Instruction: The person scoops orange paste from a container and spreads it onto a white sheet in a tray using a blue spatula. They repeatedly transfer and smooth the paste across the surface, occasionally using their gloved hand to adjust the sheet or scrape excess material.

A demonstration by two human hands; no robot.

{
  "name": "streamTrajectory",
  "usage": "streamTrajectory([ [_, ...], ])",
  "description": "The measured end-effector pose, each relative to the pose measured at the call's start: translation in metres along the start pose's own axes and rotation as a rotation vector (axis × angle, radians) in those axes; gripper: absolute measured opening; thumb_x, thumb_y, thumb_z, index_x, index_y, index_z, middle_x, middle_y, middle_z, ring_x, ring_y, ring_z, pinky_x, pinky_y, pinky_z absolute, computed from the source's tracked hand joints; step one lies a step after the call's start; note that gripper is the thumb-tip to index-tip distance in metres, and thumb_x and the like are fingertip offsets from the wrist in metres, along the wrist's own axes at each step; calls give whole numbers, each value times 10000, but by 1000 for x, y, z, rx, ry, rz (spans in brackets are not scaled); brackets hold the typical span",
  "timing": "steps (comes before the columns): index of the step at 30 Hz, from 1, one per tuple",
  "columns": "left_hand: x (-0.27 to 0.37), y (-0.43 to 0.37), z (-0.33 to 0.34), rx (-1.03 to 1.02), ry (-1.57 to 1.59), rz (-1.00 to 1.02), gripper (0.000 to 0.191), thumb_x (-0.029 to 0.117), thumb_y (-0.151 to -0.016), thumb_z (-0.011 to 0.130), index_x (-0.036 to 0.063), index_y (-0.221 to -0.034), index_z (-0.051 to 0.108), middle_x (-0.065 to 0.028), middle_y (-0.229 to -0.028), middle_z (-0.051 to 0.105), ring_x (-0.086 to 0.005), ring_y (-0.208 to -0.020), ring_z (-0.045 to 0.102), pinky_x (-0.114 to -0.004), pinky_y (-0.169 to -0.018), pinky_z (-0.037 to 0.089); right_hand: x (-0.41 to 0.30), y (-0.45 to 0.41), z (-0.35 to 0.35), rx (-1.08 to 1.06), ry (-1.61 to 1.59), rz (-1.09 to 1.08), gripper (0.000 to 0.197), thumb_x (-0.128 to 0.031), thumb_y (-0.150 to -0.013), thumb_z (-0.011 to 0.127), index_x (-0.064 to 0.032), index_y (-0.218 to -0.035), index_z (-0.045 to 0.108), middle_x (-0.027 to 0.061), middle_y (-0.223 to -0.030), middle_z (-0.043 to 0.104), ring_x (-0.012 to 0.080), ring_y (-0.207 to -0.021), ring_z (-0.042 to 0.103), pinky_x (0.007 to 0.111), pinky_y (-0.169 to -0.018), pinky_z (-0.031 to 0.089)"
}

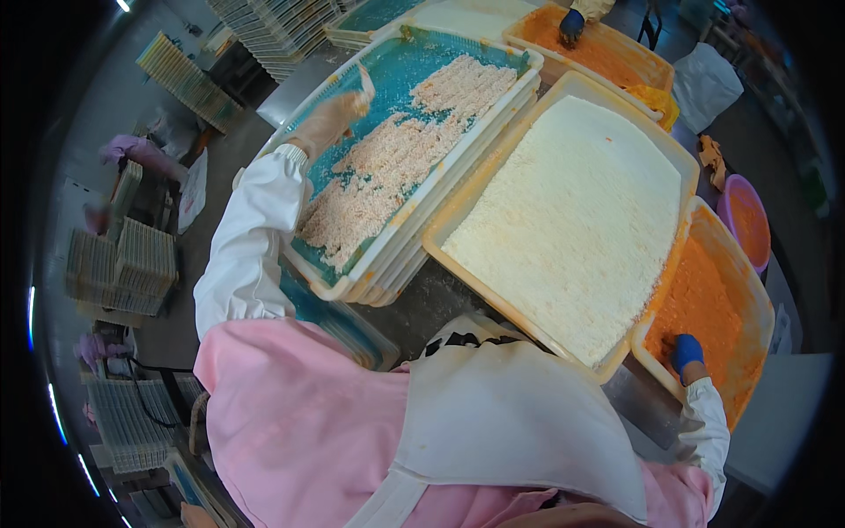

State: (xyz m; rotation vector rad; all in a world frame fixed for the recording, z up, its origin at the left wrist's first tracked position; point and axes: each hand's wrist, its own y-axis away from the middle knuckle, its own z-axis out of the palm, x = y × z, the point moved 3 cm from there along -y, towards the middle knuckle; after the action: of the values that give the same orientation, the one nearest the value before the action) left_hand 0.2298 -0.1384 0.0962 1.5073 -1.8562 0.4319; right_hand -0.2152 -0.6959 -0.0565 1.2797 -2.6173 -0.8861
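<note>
My left hand, in a pale translucent glove, is over the left side of a green-lined white plastic tray. A whitish tip stands up at its fingers; I cannot tell whether this is the glove or a held piece. Crumb-coated food pieces lie in rows to its right. My right hand, in a blue glove, has its fingers down in the orange batter of a cream tub, so what it holds is hidden. Between my hands is a cream tub of white crumbs.
The green-lined tray tops a stack. A co-worker's blue-gloved hand is in another tub of orange batter at the top. A pink basin stands at the right. Stacked trays and other people are at the left.
</note>
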Motion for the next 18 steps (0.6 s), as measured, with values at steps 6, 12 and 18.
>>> streamTrajectory([
  [6,-18,-24,25,-128,255,-113,468,425,-883,397,28,-1131,411,-71,-1065,367,-164,-938,328,-281,-796,255,-6,10,-31,193,110,-6,182,4,-701,514,-9,-826,645,166,-801,629,264,-746,611,322,-639,465],
  [12,-24,20,12,7,686,-142,629,434,-867,424,-11,-1292,298,-153,-1351,287,-248,-1244,276,-328,-1034,180,-8,11,-107,628,200,43,199,-174,-721,623,-2,-819,599,225,-823,584,380,-812,555,414,-661,438],
  [18,60,113,50,-111,241,32,557,358,-820,536,50,-1263,398,-111,-1301,385,-209,-1225,322,-321,-969,275,-110,-4,-98,843,-326,-419,328,-60,-752,564,-17,-1073,518,159,-1007,578,265,-901,570,331,-772,446],
])
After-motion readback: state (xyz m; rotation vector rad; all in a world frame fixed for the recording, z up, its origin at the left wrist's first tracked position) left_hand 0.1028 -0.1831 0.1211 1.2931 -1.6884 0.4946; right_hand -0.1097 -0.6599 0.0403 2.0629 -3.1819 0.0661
